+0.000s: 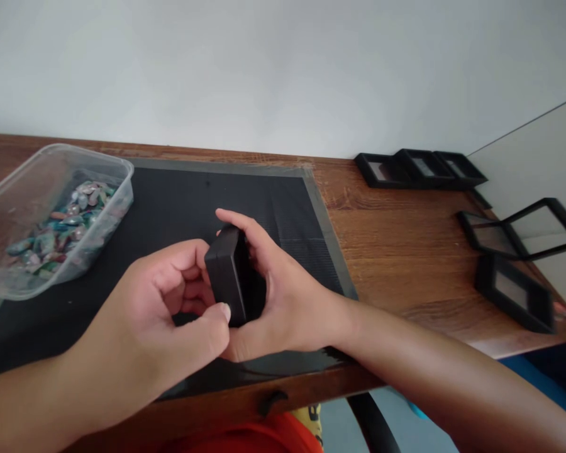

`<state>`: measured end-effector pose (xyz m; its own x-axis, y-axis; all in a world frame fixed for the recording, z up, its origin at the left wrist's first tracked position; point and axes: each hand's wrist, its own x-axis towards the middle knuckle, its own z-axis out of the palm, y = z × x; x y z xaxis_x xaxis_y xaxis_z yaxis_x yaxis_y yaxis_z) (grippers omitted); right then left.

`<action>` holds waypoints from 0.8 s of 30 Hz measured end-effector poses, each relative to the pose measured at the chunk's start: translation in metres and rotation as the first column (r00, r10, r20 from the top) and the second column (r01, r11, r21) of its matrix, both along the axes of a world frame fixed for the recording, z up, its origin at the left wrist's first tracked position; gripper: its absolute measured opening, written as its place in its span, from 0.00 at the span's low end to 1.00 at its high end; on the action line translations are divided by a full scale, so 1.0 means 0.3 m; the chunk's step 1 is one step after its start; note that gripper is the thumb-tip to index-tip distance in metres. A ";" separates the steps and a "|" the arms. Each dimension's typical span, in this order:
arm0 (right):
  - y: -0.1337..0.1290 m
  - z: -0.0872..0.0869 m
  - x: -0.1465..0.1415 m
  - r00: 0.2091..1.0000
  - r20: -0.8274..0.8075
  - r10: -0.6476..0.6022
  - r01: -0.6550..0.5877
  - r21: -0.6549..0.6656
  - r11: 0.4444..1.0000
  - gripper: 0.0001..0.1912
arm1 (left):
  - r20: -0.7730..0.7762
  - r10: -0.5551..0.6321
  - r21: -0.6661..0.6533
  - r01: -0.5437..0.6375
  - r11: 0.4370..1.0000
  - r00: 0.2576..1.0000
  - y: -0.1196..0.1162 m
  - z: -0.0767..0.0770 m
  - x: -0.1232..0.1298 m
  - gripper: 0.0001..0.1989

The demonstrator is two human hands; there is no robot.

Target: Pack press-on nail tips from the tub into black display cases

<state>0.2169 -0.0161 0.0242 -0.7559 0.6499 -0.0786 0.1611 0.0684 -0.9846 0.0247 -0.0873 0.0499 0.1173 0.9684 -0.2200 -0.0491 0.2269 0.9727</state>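
Between both hands, above the black mat [179, 195], a small black box-like frame [229, 274] is held tilted on its edge. My left hand [165, 314] grips its near side, with the thumb pressed on the lower corner and the fingers curled behind. From the right, my right hand [283, 289] wraps around the frame, thumb along the bottom and fingers over the top. The frame's inner face is in shadow, so its contents cannot be made out.
At left stands a clear plastic tub [117, 207] holding several shiny, multicoloured pieces [51, 248]. Black frames [419, 168] line the wooden table's back right. An opened frame [514, 233] and a closed-looking one [514, 292] lie nearer. A white wall [245, 75] rises behind.
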 end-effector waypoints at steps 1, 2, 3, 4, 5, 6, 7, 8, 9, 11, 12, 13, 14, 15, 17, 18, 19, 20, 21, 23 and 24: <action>-0.003 0.005 0.000 1.000 0.013 -0.014 0.013 0.015 1.000 0.74 | 0.019 -0.003 -0.010 0.003 1.000 1.000 -0.003 0.000 0.002 0.03; -0.005 0.010 -0.001 0.999 0.026 -0.022 0.021 0.026 0.999 0.74 | 0.039 -0.005 -0.013 0.005 1.000 0.999 -0.006 -0.001 0.003 0.04; -0.007 0.015 -0.001 0.999 0.039 -0.027 0.025 0.032 0.999 0.74 | 0.055 -0.004 -0.012 0.004 1.000 0.998 -0.009 -0.002 0.005 0.05; -0.008 0.019 -0.002 0.998 0.051 -0.027 0.026 0.034 0.999 0.75 | 0.064 0.000 -0.005 0.000 1.000 0.998 -0.011 -0.004 0.007 0.05; -0.008 0.023 -0.002 0.998 0.062 -0.028 0.026 0.033 0.999 0.75 | 0.064 0.003 0.007 -0.003 1.000 0.998 -0.013 -0.006 0.008 0.05; -0.008 0.026 -0.002 0.997 0.070 -0.025 0.023 0.031 0.999 0.76 | 0.060 0.004 0.019 -0.005 1.000 0.998 -0.014 -0.008 0.009 0.05; -0.007 0.029 -0.001 0.997 0.075 -0.020 0.018 0.028 0.999 0.76 | 0.053 0.001 0.028 -0.002 1.000 0.999 -0.015 -0.010 0.010 0.05; -0.006 0.030 -0.001 0.997 0.078 -0.015 0.013 0.024 1.000 0.77 | 0.049 -0.007 0.034 0.005 0.999 0.999 -0.016 -0.013 0.010 0.06; -0.006 0.030 0.000 0.997 0.080 -0.012 0.010 0.020 1.000 0.77 | 0.050 -0.018 0.032 0.016 0.999 0.999 -0.017 -0.014 0.009 0.06; -0.005 0.028 0.002 0.997 0.078 -0.010 0.009 0.020 1.000 0.77 | 0.057 -0.035 0.022 0.034 0.999 0.998 -0.019 -0.015 0.008 0.06; -0.006 0.026 0.003 0.997 0.075 -0.011 0.009 0.026 1.000 0.77 | 0.055 -0.033 0.024 0.032 0.999 0.998 -0.020 -0.013 0.008 0.06; -0.007 0.024 0.004 0.997 0.071 -0.015 0.012 0.040 0.999 0.76 | 0.044 -0.028 0.036 0.027 0.999 0.999 -0.020 -0.011 0.009 0.07; -0.008 0.022 0.005 0.997 0.068 -0.020 0.016 0.059 0.998 0.75 | 0.029 -0.018 0.055 0.016 0.998 0.999 -0.019 -0.007 0.009 0.07; -0.010 0.021 0.007 0.998 0.065 -0.022 0.017 0.083 0.996 0.75 | 0.011 -0.009 0.075 0.008 0.997 1.000 -0.016 -0.004 0.010 0.07; -0.016 0.023 0.011 0.998 0.066 -0.018 0.008 0.146 0.989 0.74 | -0.023 0.003 0.096 -0.001 0.995 1.000 -0.011 0.000 0.010 0.08; -0.020 0.026 0.014 0.998 0.068 -0.007 -0.006 0.190 0.982 0.71 | -0.036 0.008 0.098 -0.004 0.995 0.999 -0.008 0.000 0.010 0.08; -0.024 0.032 0.017 0.997 0.074 0.005 -0.023 0.245 0.969 0.68 | -0.051 0.014 0.101 -0.009 0.995 0.999 -0.005 -0.002 0.009 0.08; -0.029 0.041 0.021 0.997 0.081 0.010 -0.034 0.308 0.951 0.63 | -0.064 0.025 0.109 -0.018 0.994 0.998 -0.003 -0.004 0.007 0.08; -0.035 0.052 0.023 0.996 0.086 0.005 -0.037 0.379 0.925 0.58 | -0.077 0.040 0.120 -0.031 0.992 0.996 -0.002 -0.007 0.005 0.07; -0.049 0.078 0.026 0.995 0.082 -0.049 0.000 0.516 0.856 0.47 | -0.102 0.076 0.146 -0.061 0.987 0.992 0.000 -0.010 0.003 0.07; -0.056 0.091 0.025 0.994 0.066 -0.092 0.038 0.572 0.819 0.43 | -0.112 0.090 0.156 -0.072 0.985 0.990 0.001 -0.010 0.002 0.07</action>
<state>0.2245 -0.0328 0.0515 -0.7180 0.6467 0.2574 0.2680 0.5981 -0.7553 0.0253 -0.0870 0.0470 0.0188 0.9967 -0.0784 0.0558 0.0773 0.9954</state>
